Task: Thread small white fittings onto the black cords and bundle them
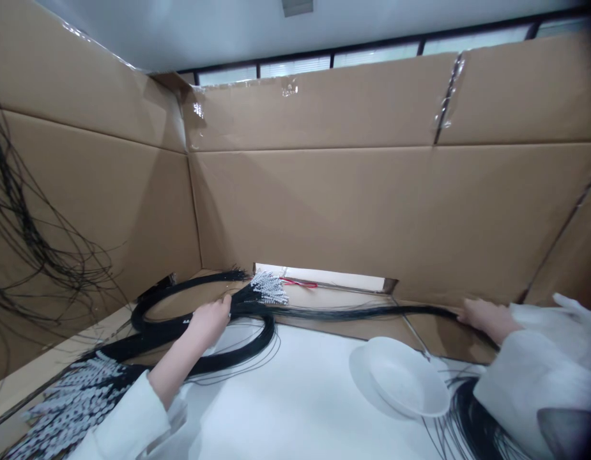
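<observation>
A long bundle of thin black wires (343, 312) runs sideways along the back of the work surface. My left hand (211, 321) is closed around it where it meets looped black wires (146, 306). Just past those fingers, a cluster of white-tagged wire ends (270, 287) fans out. Over on the right, my right hand (484, 317) grips the bundle, which is stretched between both hands. Below my left forearm, a larger spread of white-tagged ends (79, 402) lies at the lower left. My fingertips are partly hidden on both sides.
A white bowl (405, 377) sits tilted on the white surface (276, 409). Coiled black wires (472, 415) lie at the lower right. Loose wires (27, 223) hang at the left. Cardboard walls (299, 211) enclose the back and sides. A thin red item (299, 282) lies by the wall slot.
</observation>
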The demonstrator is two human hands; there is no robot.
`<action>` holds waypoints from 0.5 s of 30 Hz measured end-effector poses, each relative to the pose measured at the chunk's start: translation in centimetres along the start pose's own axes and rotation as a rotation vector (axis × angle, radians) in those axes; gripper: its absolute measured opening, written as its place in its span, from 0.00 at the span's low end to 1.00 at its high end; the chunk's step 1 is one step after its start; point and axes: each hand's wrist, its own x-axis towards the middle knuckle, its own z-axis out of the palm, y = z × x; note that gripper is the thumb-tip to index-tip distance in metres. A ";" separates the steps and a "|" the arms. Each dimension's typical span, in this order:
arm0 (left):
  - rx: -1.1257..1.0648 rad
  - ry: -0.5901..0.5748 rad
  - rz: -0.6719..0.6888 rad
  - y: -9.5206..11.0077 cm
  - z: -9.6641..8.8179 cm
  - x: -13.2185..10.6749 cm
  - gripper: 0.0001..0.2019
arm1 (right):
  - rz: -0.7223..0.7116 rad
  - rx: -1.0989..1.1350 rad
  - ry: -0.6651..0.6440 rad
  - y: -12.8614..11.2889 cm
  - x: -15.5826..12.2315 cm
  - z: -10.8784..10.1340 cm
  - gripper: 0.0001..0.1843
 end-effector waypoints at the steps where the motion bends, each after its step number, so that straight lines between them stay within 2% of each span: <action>1: -0.001 0.012 -0.001 0.1 -0.2 -0.1 0.13 | -0.028 -0.003 -0.029 -0.4 -0.2 -0.9 0.14; 4: -0.015 0.043 0.001 0.3 -0.9 -0.1 0.13 | -0.153 0.009 0.015 -2.5 -0.6 -4.7 0.14; 6: -0.032 0.050 -0.002 0.5 -1.2 -0.1 0.13 | -0.259 0.041 0.073 -5.4 -1.2 -8.1 0.17; 8: -0.048 0.054 -0.003 0.7 -1.4 -0.1 0.13 | -0.420 0.107 0.103 -9.5 -2.5 -11.6 0.19; 11: -0.064 0.074 0.007 0.9 -1.6 -0.2 0.13 | -0.706 0.228 0.106 -17.0 -6.0 -16.2 0.22; 13: -0.072 0.090 0.012 0.9 -1.8 -0.3 0.14 | -0.900 0.318 0.100 -21.9 -8.7 -18.2 0.24; 15: -0.080 0.103 0.018 1.0 -2.0 -0.4 0.14 | -1.004 0.361 0.097 -26.1 -11.0 -19.2 0.29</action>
